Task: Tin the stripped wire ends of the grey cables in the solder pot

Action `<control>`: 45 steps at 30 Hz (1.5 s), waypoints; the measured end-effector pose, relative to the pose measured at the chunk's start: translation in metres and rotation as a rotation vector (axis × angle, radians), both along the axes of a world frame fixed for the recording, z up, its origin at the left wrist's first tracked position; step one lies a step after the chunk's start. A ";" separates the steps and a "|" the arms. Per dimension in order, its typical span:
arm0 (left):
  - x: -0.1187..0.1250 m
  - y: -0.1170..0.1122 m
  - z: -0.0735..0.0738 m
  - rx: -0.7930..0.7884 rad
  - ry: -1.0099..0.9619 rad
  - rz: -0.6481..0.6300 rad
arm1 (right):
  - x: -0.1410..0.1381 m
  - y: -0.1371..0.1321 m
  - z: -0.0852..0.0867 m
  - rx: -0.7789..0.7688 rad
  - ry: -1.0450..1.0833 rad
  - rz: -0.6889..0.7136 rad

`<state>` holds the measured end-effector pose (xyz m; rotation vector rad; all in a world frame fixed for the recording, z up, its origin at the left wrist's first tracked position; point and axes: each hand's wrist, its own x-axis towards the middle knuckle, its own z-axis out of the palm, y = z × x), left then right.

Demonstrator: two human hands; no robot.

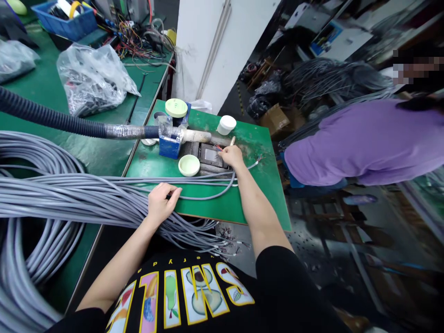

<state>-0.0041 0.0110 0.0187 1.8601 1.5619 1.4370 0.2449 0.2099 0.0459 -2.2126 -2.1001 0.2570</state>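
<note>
My right hand (231, 156) pinches the stripped end of a grey cable (222, 192), whose thin coloured wires (218, 148) stick out past the fingertips. Those wires are over a soot-stained metal block with a shiny silver square, apparently a solder pot (211, 155). From the right hand the cable bends down and back to my left hand (162, 201), whose fingers curl over it beside the large grey cable bundle (104, 196). A shallow pale tub (189, 165) stands just left of the pot. Close behind the pot ends a hose nozzle (197, 135).
A ribbed black hose (52, 120) crosses from the left. A white tub (226, 124), a lidded tub (175, 107) and a blue box (169, 147) stand on the green board (267, 185). To the right is a person in a purple top (364, 143).
</note>
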 end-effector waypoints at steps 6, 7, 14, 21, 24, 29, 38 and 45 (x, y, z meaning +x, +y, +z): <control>0.001 0.000 0.000 0.006 0.001 -0.006 | -0.001 0.000 -0.001 -0.027 -0.002 0.004; 0.000 0.000 0.000 0.009 0.003 -0.007 | -0.001 0.000 -0.001 -0.030 -0.002 0.006; 0.000 0.001 0.000 0.018 0.018 -0.022 | -0.004 -0.002 0.007 -0.020 0.006 0.004; 0.000 0.001 0.000 0.034 0.038 -0.022 | -0.017 -0.028 0.044 0.082 0.069 0.117; -0.001 0.001 -0.001 0.043 0.051 -0.022 | -0.037 -0.045 0.055 0.122 0.123 0.278; -0.002 0.002 -0.004 0.069 0.061 -0.017 | -0.071 -0.064 0.056 0.070 0.096 0.460; -0.002 0.002 -0.002 0.101 0.052 -0.013 | -0.094 -0.069 0.051 -0.041 -0.050 0.478; -0.001 0.001 -0.004 0.089 0.050 -0.016 | -0.100 -0.071 0.049 -0.073 -0.083 0.483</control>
